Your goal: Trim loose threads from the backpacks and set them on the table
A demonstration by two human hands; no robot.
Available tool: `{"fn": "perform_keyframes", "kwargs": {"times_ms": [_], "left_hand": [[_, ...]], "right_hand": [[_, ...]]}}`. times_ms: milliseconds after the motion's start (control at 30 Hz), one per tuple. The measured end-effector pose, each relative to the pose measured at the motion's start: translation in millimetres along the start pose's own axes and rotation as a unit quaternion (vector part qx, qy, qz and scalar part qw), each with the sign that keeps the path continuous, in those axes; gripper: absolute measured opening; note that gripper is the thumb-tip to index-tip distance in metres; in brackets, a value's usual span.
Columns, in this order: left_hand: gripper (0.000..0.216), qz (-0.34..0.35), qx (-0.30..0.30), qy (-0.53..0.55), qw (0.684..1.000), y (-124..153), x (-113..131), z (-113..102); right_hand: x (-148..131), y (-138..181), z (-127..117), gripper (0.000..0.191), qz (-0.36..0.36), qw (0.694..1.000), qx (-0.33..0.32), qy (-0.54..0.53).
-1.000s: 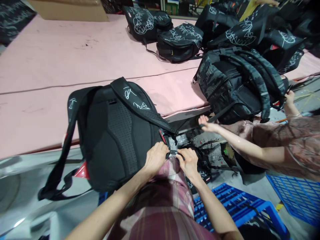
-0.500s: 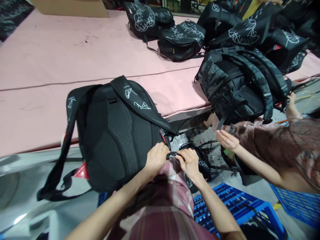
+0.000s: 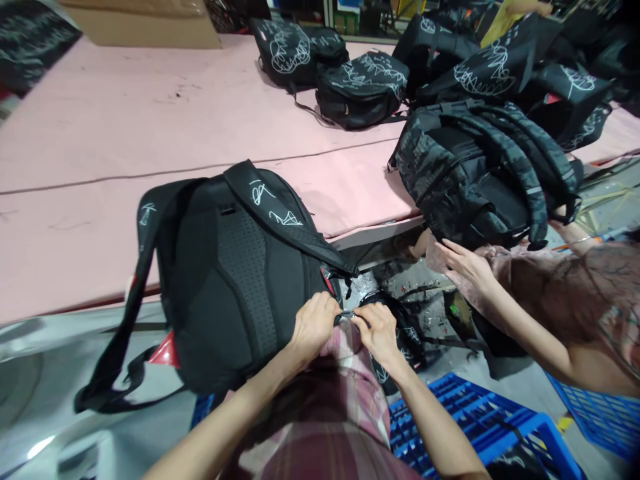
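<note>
A black backpack (image 3: 243,273) leans against the table edge, its padded back and shoulder straps facing me. At its lower right corner, my left hand (image 3: 316,319) is closed on one end of a short dark strap (image 3: 345,315). The other end is pinched in my right hand (image 3: 379,330), just beside it. Fingers partly cover the strap, so I cannot tell whether it has a buckle. White scribbled drawings mark the upper shoulder strap (image 3: 270,203). A red tag (image 3: 165,351) shows at the bag's lower left.
Several black backpacks (image 3: 363,90) lie on the pink table (image 3: 100,127). At right, a co-worker's hand (image 3: 467,263) touches a camouflage backpack (image 3: 460,173). Blue crates (image 3: 465,413) stand on the floor near another black bag (image 3: 400,340). A cardboard box (image 3: 150,23) sits at the back.
My hands stay together on the strap with little movement. The co-worker's hand has moved up against the camouflage backpack. The view has tilted slightly upward.
</note>
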State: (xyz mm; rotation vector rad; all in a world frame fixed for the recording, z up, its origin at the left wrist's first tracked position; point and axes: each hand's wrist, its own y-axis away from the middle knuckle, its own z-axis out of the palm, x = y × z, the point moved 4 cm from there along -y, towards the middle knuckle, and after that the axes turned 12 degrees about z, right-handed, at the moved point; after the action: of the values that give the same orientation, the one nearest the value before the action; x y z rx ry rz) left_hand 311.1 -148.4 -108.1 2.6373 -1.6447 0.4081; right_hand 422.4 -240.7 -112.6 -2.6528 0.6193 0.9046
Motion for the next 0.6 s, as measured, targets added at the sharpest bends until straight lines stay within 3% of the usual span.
{"fn": "perform_keyframes", "kwargs": {"times_ms": [133,267,367,467,600], "left_hand": [[0.027,0.014,-0.011,0.025,1.000,12,12,-10],[0.032,0.109,-0.127,0.129,0.977,37,34,-25],[0.035,0.057,-0.161,0.142,0.975,48,25,-34],[0.028,-0.018,-0.105,0.117,0.987,55,5,-35],[0.018,0.017,0.020,0.060,0.998,62,-4,-36]], "right_hand": [[4,-1,-3,0.019,0.022,0.999,-0.005,-0.033],[7,-4,-13,0.018,0.041,0.998,0.029,-0.047],[1,-11,-13,0.020,0.005,0.999,0.043,-0.009],[-6,-20,-5,0.019,-0.033,0.998,0.044,0.039],[-19,-22,-3,0.021,-0.055,0.990,0.050,0.121]]}}
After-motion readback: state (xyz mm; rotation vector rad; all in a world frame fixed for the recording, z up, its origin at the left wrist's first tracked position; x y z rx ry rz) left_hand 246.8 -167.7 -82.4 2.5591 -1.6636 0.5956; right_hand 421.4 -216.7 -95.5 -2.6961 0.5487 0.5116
